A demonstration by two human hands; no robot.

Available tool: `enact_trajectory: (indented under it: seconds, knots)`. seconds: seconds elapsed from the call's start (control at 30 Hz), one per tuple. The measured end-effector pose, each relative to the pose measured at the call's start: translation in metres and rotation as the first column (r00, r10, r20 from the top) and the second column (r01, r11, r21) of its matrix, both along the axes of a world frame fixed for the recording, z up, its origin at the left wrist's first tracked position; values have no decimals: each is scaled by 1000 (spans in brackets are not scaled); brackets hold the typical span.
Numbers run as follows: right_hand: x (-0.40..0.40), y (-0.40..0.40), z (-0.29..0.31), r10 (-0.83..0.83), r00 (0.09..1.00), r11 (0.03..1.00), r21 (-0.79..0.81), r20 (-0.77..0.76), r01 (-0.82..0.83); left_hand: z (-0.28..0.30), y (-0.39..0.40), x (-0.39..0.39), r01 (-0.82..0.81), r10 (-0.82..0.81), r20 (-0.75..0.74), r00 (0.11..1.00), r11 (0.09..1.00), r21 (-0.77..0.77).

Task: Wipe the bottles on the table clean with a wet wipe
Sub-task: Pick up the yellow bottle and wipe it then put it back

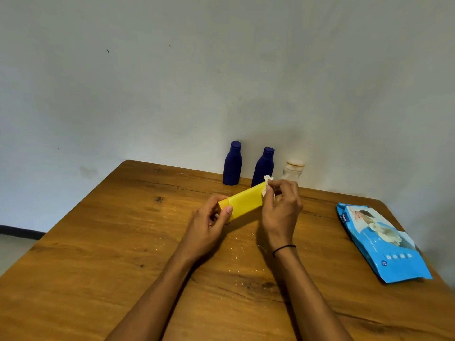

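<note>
Left hand (211,219) grips yellow bottle (243,201) above the desk (98,242); right hand (280,205) pinches wipe (267,184); a loose grip could drop it.

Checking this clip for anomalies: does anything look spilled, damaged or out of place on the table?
Yes: pale specks are scattered over the wooden table below the hands, like spilled crumbs or powder. Otherwise things look orderly: left hand holds the yellow bottle, right hand presses the wipe on it.
</note>
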State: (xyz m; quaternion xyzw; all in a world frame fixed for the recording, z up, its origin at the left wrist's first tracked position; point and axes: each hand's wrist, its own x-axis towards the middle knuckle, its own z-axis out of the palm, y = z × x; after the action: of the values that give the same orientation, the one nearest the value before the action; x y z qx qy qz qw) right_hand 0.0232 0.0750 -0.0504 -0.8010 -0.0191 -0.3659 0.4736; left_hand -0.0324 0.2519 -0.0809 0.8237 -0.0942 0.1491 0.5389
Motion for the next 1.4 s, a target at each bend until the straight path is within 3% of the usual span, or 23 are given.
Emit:
enact_trajectory:
  seconds: [0.1, 0.2, 0.33, 0.57, 0.73, 0.83, 1.03, 1.2, 1.3, 1.4]
  knots:
    - [4, -2, 1, 60, 997, 997, -55, -37, -62, 0, -3, -5, 56, -72, 69, 995, 975, 214]
    - [4, 1, 1, 119, 991, 984, -124, -60, -125, -4, -12, -8, -32, -41, 194, 980, 934, 356]
    - [-6, 12, 0, 220, 974, 957, -203, 52, -206, -4, -11, -4, -141, 46, 269, 962, 928, 345]
    - [-27, 36, 5, 428, 898, 896, -172, 101, -408, 1, -4, -4, -235, 150, 295, 944, 931, 279]
    - [-19, 26, 3, 506, 861, 845, -172, -54, -507, 4, -2, -4, -215, 147, 299, 943, 954, 210]
    - [-13, 18, 3, 507, 857, 839, -173, -95, -516, 5, -2, -4, -188, 129, 293, 948, 965, 184]
    - [-21, 30, -3, 493, 869, 844, -267, 49, -464, 9, -5, -5, -179, 168, 241, 956, 984, 25]
    - [-26, 26, -5, 507, 859, 798, -418, 76, -434, 6, -2, 0, -101, 110, 140, 984, 992, -73]
    - [-26, 19, -5, 438, 897, 806, -467, 55, -364, 6, 0, -2, -37, 41, 118, 992, 999, -35]
    - [-20, 13, 0, 441, 897, 796, -444, -41, -411, 6, 4, -4, 38, -39, 99, 994, 999, 19]
